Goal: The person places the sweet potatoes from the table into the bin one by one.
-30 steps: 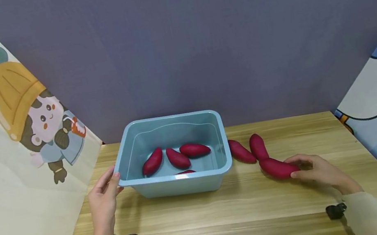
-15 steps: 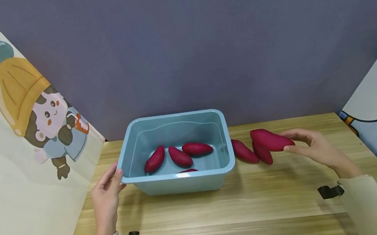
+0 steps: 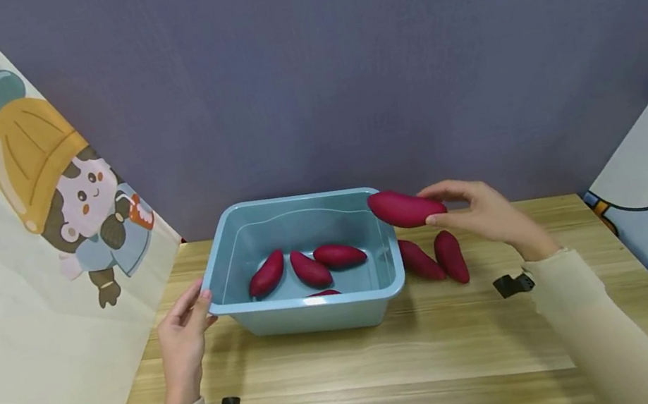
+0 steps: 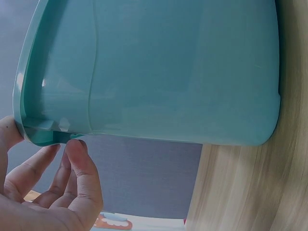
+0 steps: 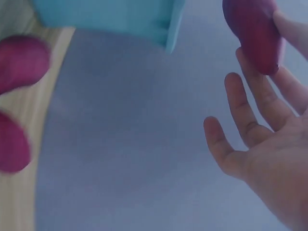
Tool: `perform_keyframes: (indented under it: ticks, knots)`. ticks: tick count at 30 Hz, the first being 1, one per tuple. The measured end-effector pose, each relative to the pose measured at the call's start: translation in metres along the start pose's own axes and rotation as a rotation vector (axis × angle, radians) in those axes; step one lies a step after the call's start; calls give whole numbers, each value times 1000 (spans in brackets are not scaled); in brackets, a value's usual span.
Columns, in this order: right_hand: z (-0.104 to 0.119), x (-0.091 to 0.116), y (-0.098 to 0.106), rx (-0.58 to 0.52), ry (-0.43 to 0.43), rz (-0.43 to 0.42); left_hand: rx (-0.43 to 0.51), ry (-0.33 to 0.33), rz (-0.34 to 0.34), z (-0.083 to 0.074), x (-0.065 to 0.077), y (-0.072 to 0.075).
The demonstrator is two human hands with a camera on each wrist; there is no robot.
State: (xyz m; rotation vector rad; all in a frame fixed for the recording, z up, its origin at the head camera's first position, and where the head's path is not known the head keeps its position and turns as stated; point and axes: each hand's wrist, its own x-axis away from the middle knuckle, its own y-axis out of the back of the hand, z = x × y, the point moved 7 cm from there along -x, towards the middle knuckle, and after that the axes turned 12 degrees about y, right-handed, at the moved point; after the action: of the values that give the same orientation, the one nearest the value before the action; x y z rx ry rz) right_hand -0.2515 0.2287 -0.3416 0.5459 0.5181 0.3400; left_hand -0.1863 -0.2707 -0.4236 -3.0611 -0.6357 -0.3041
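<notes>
I watch the right hand (image 3: 477,213) pinch a yam (image 3: 405,208) at one end, the left hand (image 3: 183,340) pinching the tub (image 3: 308,319); so narrow a hold could let the yam slip.

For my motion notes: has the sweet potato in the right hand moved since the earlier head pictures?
Yes. Against the blue plastic bin, the held sweet potato has moved left and upward; in the image it now overlaps the bin's edge.

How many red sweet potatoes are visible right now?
7: one sweet potato in the right hand, four inside the blue bin, two on the table beside it. The bin's front wall mostly hides one and may hide more.
</notes>
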Motion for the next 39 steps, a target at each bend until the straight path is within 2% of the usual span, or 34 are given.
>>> perform_keyframes:
  ticks: [6,9,21,29,39]
  knots:
    - [28,-51,-20,-7,121,49,6,-9,3,0,-1,0]
    - [41,-72,-32,-12,154,70,7,-9,1,0,-1,0]
    - [71,-132,-94,-64,192,139,12,-12,0,-1,-2,1]
    - [74,-153,-135,-42,165,197,11,-4,0,1,-2,1]
    - [51,-148,-171,0,69,268,16,-10,-3,2,-4,0]
